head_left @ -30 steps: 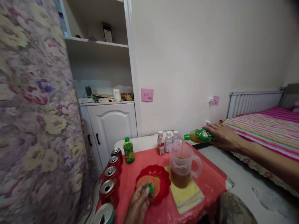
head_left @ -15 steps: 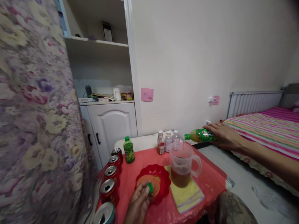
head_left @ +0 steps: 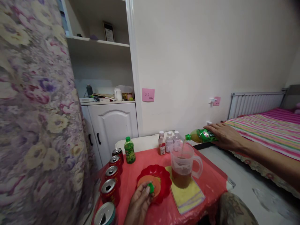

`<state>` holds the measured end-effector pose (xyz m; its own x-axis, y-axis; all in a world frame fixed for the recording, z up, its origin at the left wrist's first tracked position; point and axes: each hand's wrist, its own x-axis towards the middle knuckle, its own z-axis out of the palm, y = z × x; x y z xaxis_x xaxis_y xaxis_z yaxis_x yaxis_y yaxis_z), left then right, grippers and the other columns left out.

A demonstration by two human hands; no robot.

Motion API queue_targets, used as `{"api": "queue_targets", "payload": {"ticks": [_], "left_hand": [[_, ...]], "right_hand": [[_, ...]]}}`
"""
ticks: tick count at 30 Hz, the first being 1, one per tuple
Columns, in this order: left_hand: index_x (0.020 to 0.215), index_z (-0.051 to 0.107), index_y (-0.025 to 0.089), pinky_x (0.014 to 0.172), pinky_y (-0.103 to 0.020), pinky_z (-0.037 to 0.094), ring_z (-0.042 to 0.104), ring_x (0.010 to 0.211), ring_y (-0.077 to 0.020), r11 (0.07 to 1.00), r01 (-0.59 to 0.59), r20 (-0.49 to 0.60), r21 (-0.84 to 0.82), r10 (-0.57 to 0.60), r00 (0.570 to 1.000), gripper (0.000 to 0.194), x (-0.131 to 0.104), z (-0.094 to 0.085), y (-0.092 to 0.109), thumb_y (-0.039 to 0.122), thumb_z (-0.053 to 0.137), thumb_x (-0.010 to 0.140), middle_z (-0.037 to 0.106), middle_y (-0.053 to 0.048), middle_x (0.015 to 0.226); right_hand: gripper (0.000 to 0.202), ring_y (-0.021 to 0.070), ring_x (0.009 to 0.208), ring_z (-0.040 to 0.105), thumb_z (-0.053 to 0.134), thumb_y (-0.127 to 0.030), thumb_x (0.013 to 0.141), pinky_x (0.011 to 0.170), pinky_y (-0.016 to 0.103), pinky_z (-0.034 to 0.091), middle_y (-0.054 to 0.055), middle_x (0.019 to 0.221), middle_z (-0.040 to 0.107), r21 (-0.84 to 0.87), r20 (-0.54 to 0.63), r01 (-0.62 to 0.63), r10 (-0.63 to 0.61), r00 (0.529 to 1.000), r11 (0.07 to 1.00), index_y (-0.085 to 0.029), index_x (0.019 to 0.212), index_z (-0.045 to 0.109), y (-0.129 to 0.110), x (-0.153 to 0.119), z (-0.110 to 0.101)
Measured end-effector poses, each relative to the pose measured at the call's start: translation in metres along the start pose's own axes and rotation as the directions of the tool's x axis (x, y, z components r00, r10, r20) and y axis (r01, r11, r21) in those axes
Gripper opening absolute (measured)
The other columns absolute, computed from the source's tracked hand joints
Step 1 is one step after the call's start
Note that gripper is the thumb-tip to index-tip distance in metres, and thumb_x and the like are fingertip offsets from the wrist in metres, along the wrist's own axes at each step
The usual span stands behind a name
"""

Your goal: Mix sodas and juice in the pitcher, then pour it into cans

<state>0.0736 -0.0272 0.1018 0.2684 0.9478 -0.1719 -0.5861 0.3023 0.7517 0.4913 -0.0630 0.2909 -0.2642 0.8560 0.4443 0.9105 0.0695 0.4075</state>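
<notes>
My right hand [head_left: 219, 135] is wrapped round a green-labelled drink bottle [head_left: 199, 136], tipped nearly level with its uncapped mouth to the left. A thin stream runs from it into a clear plastic pitcher [head_left: 182, 165], which is partly filled with reddish-brown liquid. The pitcher stands on a folded yellow cloth [head_left: 187, 200], handle to the right. Between thumb and fingers, my left hand [head_left: 140, 198] pinches a green bottle cap [head_left: 151, 188]. That hand is above a red scalloped dish [head_left: 165, 184], which has a round orange item [head_left: 157, 184] in it.
Several opened drink cans [head_left: 110, 189] line the left side of the red-covered table [head_left: 131, 173]. A capped green bottle [head_left: 129, 150] stands behind them. Small white-capped bottles [head_left: 169, 142] stand at the back, near the pitcher. A floral curtain [head_left: 39, 125] hangs at left; a bed [head_left: 269, 128] is at right.
Liquid keeps running from the tilted bottle into the pitcher. Both hands hold nearly the same positions; the view has shifted very slightly.
</notes>
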Motion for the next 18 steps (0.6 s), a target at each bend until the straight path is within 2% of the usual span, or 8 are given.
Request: {"api": "queue_targets", "payload": {"ticks": [6, 10, 14, 18], "left_hand": [[0.093, 0.074, 0.021, 0.072, -0.022, 0.055, 0.069, 0.077, -0.0137, 1.0, -0.01, -0.007, 0.003, 0.01, 1.0, 0.033, -0.0031, 0.0021, 0.0008, 0.025, 0.088, 0.063, 0.077, -0.001, 0.088], [0.094, 0.074, 0.02, 0.07, -0.021, 0.056, 0.07, 0.077, -0.0134, 1.0, -0.008, -0.018, -0.018, 0.007, 1.0, 0.035, -0.0028, 0.0012, 0.0014, 0.023, 0.089, 0.062, 0.077, -0.001, 0.088], [0.091, 0.074, 0.019, 0.071, -0.023, 0.056, 0.07, 0.076, -0.0133, 1.0, -0.012, 0.011, -0.006, 0.012, 1.0, 0.035, 0.0003, -0.0007, 0.0023, 0.027, 0.09, 0.061, 0.077, -0.002, 0.086], [0.087, 0.075, 0.019, 0.068, -0.022, 0.055, 0.069, 0.072, -0.0129, 1.0, -0.007, -0.001, 0.0, 0.007, 1.0, 0.038, 0.0033, -0.0019, 0.0018, 0.028, 0.093, 0.055, 0.077, -0.002, 0.081]], "right_hand": [[0.046, 0.0333, 0.107, 0.064, 0.054, -0.03, 0.088, 0.085, 0.044, 0.045, 0.018, 0.126, 0.066, -0.008, -0.014, 0.017, -0.017, 1.0, 1.0, -0.015, 0.131, 0.05, 0.0008, -0.0008, -0.0007], [0.046, 0.0336, 0.106, 0.065, 0.056, -0.027, 0.086, 0.085, 0.045, 0.046, 0.017, 0.125, 0.067, 0.007, -0.033, 0.026, -0.026, 0.999, 1.0, -0.015, 0.13, 0.051, 0.0005, -0.0001, -0.0023], [0.048, 0.0344, 0.109, 0.064, 0.057, -0.028, 0.086, 0.086, 0.045, 0.046, 0.018, 0.127, 0.066, 0.011, -0.041, 0.03, -0.029, 0.999, 0.999, -0.015, 0.131, 0.051, 0.0009, 0.001, -0.0021], [0.049, 0.0335, 0.109, 0.064, 0.058, -0.027, 0.085, 0.088, 0.045, 0.047, 0.019, 0.129, 0.065, 0.004, -0.048, 0.038, -0.038, 0.998, 0.999, -0.016, 0.132, 0.05, 0.0033, -0.0007, 0.0018]]}}
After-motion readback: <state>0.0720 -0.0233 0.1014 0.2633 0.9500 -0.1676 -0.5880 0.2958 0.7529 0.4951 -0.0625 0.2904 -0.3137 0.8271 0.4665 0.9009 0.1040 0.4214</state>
